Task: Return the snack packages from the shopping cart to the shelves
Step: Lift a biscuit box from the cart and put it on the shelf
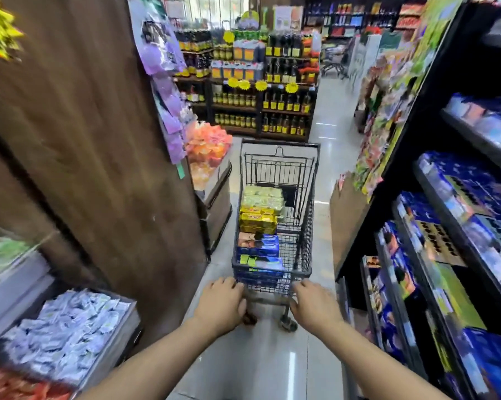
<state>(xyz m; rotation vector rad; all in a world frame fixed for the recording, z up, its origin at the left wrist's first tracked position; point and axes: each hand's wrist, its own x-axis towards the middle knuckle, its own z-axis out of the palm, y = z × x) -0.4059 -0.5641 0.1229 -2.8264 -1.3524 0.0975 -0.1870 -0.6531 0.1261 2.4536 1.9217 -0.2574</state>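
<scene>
Fingers [231,283] of left hand [223,303], right hand [315,305] curl round handle of shopping cart [308,215]. Step: wheeling cart (snack packages [258,221] all aboard). Next: halt by matching shelves [456,62], release handle.

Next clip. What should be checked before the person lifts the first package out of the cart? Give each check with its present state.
1. Packages in the cart: ok. Blue packages, yellow packages and pale green packages lie along its left side.
2. A free hand: not ok. The left hand and right hand both grip the handle.
3. Matching shelf close by: probably ok. The shelves on the right hold blue boxes.
4. Cart at rest: cannot tell; the picture is blurred.
5. Open slot on a shelf: cannot tell.
</scene>
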